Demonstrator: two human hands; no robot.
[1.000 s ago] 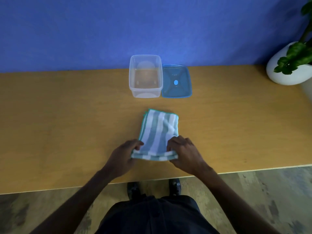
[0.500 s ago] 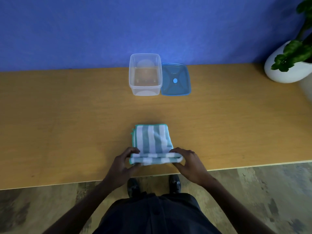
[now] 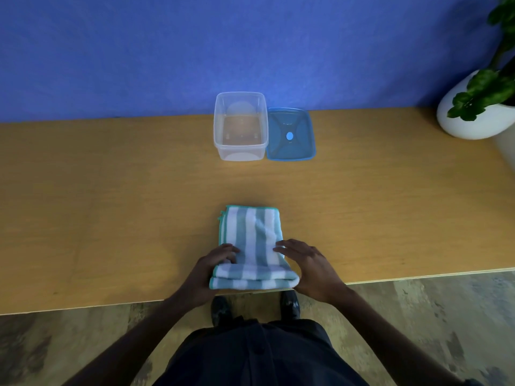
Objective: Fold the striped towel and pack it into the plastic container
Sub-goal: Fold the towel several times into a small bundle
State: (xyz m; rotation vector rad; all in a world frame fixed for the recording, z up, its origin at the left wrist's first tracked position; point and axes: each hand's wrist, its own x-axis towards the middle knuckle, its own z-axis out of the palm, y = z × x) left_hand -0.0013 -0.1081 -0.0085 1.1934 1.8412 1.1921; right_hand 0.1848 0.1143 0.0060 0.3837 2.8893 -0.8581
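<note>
The striped towel [image 3: 252, 238], teal and white with a green hem, lies folded near the front edge of the wooden table [image 3: 111, 207]. Its near end is rolled over into a thick fold. My left hand [image 3: 211, 270] grips the left end of that fold, fingers on top. My right hand [image 3: 309, 267] holds the right end, with fingers spread over the cloth. The clear plastic container [image 3: 240, 126] stands open and empty at the back of the table, well beyond the towel.
A blue lid [image 3: 289, 135] lies flat right beside the container. A white pot with a green plant [image 3: 473, 115] sits at the far right corner. A blue wall runs behind the table. The floor and my shoes show below the front edge.
The towel has been drawn toward the front edge and its near end turned over. Both hands have shifted from pinching the near hem to holding the ends of the fold.
</note>
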